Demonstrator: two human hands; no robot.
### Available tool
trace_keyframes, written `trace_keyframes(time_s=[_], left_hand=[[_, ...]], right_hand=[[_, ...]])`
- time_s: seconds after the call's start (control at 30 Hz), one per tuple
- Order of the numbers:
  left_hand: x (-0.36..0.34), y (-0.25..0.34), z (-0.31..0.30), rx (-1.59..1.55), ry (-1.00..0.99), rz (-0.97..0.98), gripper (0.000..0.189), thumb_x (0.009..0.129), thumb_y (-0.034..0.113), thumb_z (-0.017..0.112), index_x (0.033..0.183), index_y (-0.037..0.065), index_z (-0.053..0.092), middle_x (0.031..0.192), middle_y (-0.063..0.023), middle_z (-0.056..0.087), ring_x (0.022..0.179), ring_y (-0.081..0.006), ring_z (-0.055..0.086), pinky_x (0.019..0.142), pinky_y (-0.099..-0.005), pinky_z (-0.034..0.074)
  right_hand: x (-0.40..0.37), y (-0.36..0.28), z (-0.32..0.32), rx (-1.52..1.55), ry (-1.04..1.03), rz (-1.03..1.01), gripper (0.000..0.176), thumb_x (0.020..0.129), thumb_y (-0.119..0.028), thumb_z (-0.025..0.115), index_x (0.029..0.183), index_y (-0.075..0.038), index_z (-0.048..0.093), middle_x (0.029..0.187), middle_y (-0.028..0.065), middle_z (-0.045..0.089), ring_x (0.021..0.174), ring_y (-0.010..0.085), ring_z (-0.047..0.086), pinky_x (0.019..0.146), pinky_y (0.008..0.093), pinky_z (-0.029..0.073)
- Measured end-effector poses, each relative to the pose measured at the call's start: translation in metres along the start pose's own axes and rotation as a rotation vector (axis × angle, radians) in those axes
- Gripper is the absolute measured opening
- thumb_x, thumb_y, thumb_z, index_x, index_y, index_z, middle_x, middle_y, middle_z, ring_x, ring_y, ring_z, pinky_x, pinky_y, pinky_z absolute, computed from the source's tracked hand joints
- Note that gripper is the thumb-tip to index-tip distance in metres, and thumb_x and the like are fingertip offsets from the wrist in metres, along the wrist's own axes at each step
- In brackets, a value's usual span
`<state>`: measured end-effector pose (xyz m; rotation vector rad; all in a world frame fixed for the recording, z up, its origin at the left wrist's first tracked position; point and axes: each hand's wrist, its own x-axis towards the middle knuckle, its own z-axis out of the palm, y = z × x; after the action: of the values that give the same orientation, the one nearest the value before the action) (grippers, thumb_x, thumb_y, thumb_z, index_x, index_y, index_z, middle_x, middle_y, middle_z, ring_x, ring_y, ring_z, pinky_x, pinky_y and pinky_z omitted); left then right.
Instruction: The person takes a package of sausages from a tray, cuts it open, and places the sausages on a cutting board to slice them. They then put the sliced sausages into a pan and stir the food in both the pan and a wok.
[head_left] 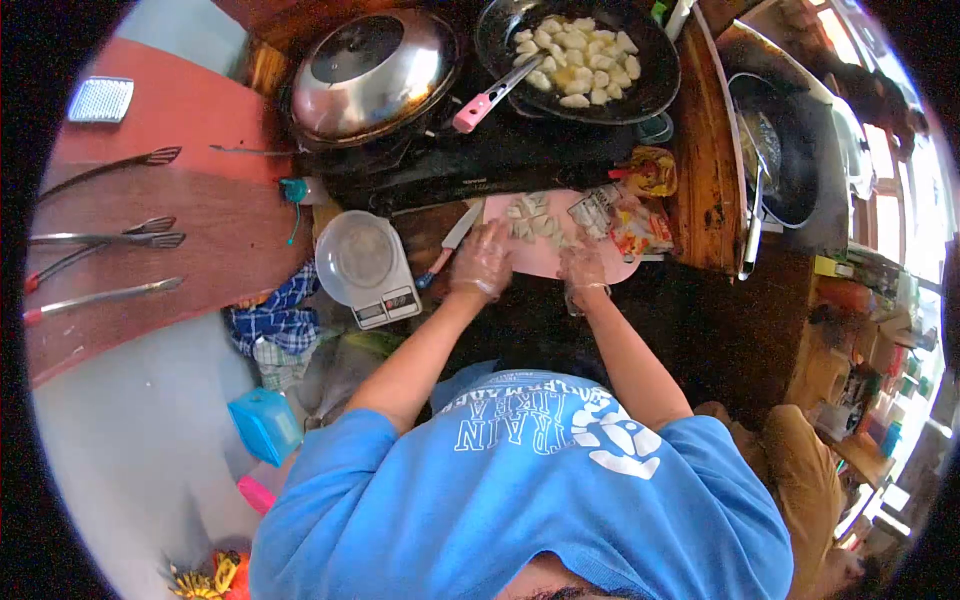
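My left hand point(484, 262), in a clear plastic glove, rests at the left edge of a pink cutting board point(540, 262), its fingers stretched out flat. My right hand point(583, 267), gloved the same way, lies at the board's near right part. Its fingers reach toward pale, whitish cut pieces point(535, 217) on the board; whether they touch them is hard to make out. Just left of my left hand lies a knife point(450, 240) with its blade pointing away from me. Behind my right hand are food packets point(640, 228).
A kitchen scale point(388, 302) bearing a clear bowl point(357, 258) stands left. At the back, a stove point(470, 175) carries a lidded pan point(375, 75) and a wok point(500, 30) of pale pieces, with pink-handled tongs point(490, 100). A wooden panel point(705, 150) rises at right.
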<state>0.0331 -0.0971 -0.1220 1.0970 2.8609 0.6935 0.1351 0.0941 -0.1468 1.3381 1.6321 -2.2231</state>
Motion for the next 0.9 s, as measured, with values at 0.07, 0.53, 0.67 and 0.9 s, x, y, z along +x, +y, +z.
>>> trace_keyframes(time_s=[0.07, 0.53, 0.67, 0.9], left_hand=[[0.021, 0.015, 0.012, -0.075, 0.054, -0.031, 0.053, 0.081, 0.027, 0.068, 0.125, 0.003, 0.053, 0.119, -0.0155, 0.057, 0.108, -0.0373, 0.055, 0.099, -0.0465, 0.040], [0.105, 0.053, 0.052, -0.051, -0.350, -0.041, 0.041, 0.087, 0.039, 0.057, 0.119, 0.013, 0.062, 0.114, -0.0144, 0.066, 0.108, -0.0338, 0.061, 0.088, -0.0454, 0.050], [0.117, 0.060, 0.026, -0.074, -0.448, -0.019, 0.042, 0.089, 0.039, 0.057, 0.128, 0.024, 0.060, 0.114, -0.0174, 0.065, 0.101, -0.0347, 0.065, 0.082, -0.0472, 0.053], [0.119, 0.079, -0.016, -0.092, -0.397, 0.051, 0.040, 0.087, 0.036, 0.059, 0.124, 0.022, 0.062, 0.108, -0.0163, 0.068, 0.099, -0.0362, 0.065, 0.086, -0.0463, 0.052]], right_hand=[[0.045, 0.049, -0.015, -0.133, -0.051, -0.078, 0.052, 0.092, -0.020, 0.060, 0.139, -0.009, 0.040, 0.111, 0.0132, 0.061, 0.090, 0.0257, 0.060, 0.074, 0.0420, 0.055], [0.075, -0.025, 0.034, 0.887, -0.301, 0.035, 0.030, 0.102, -0.026, 0.040, 0.111, -0.006, 0.061, 0.112, 0.0143, 0.065, 0.102, 0.0274, 0.063, 0.088, 0.0418, 0.053], [0.060, -0.051, 0.044, 1.079, -0.220, 0.184, 0.025, 0.098, -0.025, 0.047, 0.101, -0.005, 0.062, 0.102, 0.0153, 0.067, 0.093, 0.0322, 0.064, 0.085, 0.0494, 0.053], [0.043, -0.067, 0.046, 1.070, -0.210, 0.255, 0.034, 0.102, -0.027, 0.034, 0.102, -0.005, 0.060, 0.105, 0.0186, 0.066, 0.098, 0.0354, 0.063, 0.092, 0.0554, 0.050]])
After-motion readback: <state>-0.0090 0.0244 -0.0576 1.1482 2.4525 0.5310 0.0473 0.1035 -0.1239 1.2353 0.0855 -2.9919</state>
